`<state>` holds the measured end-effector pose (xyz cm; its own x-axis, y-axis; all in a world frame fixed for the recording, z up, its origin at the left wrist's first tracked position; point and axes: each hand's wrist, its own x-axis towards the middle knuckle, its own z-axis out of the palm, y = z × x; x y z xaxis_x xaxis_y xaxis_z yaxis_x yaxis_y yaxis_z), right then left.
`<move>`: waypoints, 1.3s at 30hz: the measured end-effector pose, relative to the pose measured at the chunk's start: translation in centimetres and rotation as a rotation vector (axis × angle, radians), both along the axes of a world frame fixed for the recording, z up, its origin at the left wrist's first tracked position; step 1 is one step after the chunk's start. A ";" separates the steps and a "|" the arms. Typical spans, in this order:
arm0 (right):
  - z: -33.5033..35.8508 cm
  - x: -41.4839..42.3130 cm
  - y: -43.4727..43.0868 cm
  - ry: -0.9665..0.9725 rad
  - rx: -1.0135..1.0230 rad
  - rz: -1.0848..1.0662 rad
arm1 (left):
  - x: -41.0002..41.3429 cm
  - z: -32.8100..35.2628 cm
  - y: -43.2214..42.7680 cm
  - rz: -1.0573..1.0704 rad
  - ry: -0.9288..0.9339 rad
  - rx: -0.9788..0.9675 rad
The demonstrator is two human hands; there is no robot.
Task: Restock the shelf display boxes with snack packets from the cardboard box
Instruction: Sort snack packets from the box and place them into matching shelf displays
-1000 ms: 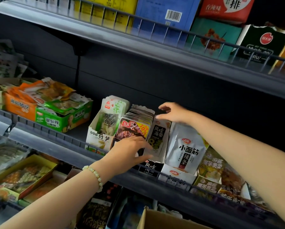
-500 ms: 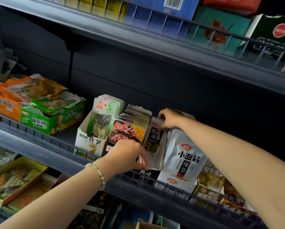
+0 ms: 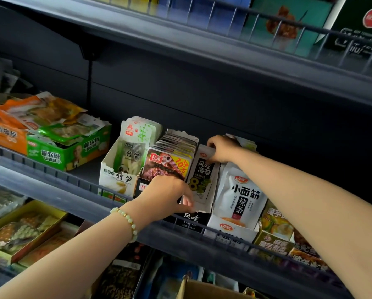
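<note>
A black-and-white kelp snack packet (image 3: 202, 171) stands upright in its black display box (image 3: 191, 221) on the middle shelf. My right hand (image 3: 222, 148) pinches the packet's top edge. My left hand (image 3: 170, 196), with a bead bracelet on the wrist, grips the front of the box at the packet's lower edge. A red meat-snack box (image 3: 170, 160) full of packets stands just left. A white spicy-strip packet (image 3: 239, 195) stands just right. A corner of the cardboard box (image 3: 204, 288) shows at the bottom.
A white bamboo-shoot box (image 3: 124, 169) and green (image 3: 73, 152) and orange (image 3: 6, 132) boxes stand further left on the shelf. A low rail (image 3: 62, 175) runs along the shelf front. The upper shelf (image 3: 202, 46) overhangs close above. Yellow boxes (image 3: 275, 229) sit at right.
My right hand has dropped from behind the packets onto the kelp packet's top edge. My left hand has slid slightly lower on the box front. The camera has moved closer.
</note>
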<state>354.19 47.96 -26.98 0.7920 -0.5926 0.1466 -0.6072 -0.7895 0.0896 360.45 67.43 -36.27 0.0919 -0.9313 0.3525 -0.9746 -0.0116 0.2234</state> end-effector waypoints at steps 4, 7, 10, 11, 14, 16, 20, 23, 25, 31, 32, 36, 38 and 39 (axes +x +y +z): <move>1.3 -0.3 0.6 -0.030 0.081 0.057 | -0.2 0.8 0.8 -0.029 0.096 -0.007; 2.8 -0.1 1.7 -0.112 0.199 0.134 | 0.1 2.5 1.9 -0.032 0.177 -0.040; 4.3 0.9 3.8 -0.209 0.277 0.216 | 1.7 4.6 4.0 0.000 0.200 -0.138; 4.6 1.6 4.5 -0.240 0.292 0.240 | 2.4 5.1 4.8 0.026 0.213 -0.174; 4.3 4.3 6.4 -0.300 0.315 0.280 | 5.1 5.2 7.0 0.147 0.268 -0.270; 3.4 6.5 7.4 -0.310 0.354 0.283 | 7.1 4.2 8.0 0.235 0.276 -0.302; 1.8 10.1 9.0 -0.192 0.378 0.261 | 10.2 0.8 8.5 0.378 0.200 -0.255; 1.5 12.0 9.3 -0.129 0.374 0.222 | 11.0 -0.6 8.2 0.389 0.175 -0.302; 1.4 12.9 9.2 -0.101 0.341 0.220 | 11.1 -1.3 8.0 0.360 0.176 -0.293; 0.6 13.3 10.0 -0.028 0.200 0.292 | 11.2 -3.0 7.5 0.366 0.188 -0.267; 0.3 13.4 10.2 -0.034 0.152 0.312 | 11.1 -3.0 7.5 0.372 0.178 -0.255; 0.1 13.8 11.1 -0.015 -0.008 0.310 | 11.2 -3.2 7.4 0.384 0.173 -0.242; 0.2 13.7 11.3 0.008 -0.088 0.306 | 11.3 -3.5 7.4 0.395 0.197 -0.244; 0.2 13.6 11.4 0.018 -0.107 0.315 | 11.2 -3.6 7.4 0.400 0.208 -0.247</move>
